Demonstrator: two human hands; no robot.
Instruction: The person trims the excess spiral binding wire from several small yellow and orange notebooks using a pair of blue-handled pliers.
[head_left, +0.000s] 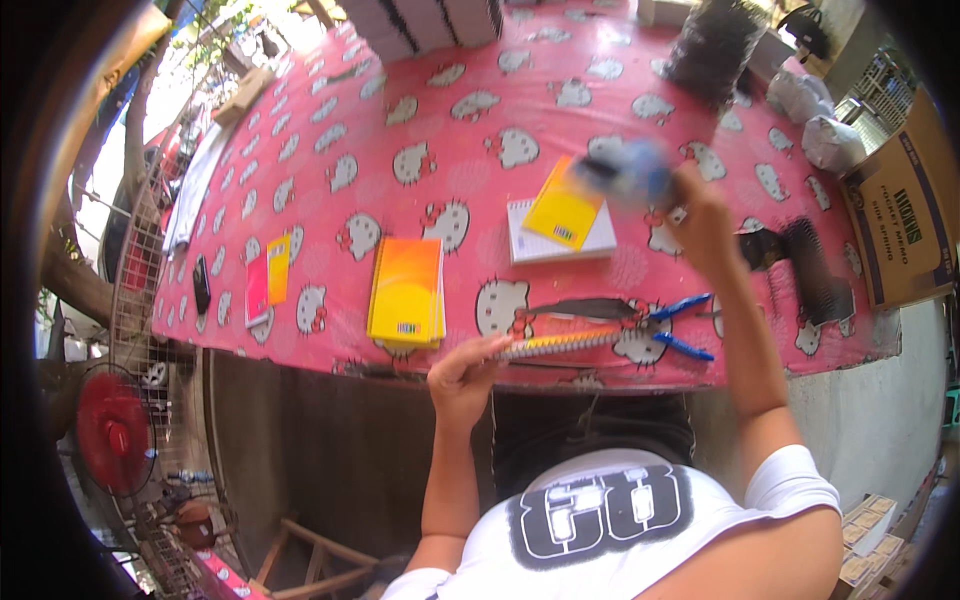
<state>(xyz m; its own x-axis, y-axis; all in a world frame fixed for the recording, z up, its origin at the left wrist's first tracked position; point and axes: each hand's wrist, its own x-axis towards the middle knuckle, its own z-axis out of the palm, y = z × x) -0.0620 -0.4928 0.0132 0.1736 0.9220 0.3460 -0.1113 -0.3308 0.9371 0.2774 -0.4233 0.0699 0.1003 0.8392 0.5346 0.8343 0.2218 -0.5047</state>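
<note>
The counter (440, 110) fills the upper half of the frame, covered by a pink cloth with white cartoon cats. At the right edge stands an open cardboard box (900, 215); its contents cannot be made out. Left of centre lies a yellow-orange notebook stack (406, 292), and right of it a white pad with a yellow booklet (563, 210) on top. Near the counter's lower edge a spiral-bound notebook (560, 343) lies flat, with blue-handled pliers (680, 322) just beside its right end. A dark pile of spiral coils (815, 265) sits further right.

The left hand (465, 375) rests at the notebook's left end, fingers together and touching its edge. The right hand (700, 215) is raised above the counter, fingers clamped on a blurred blue object (630, 172), too smeared to identify.
</note>
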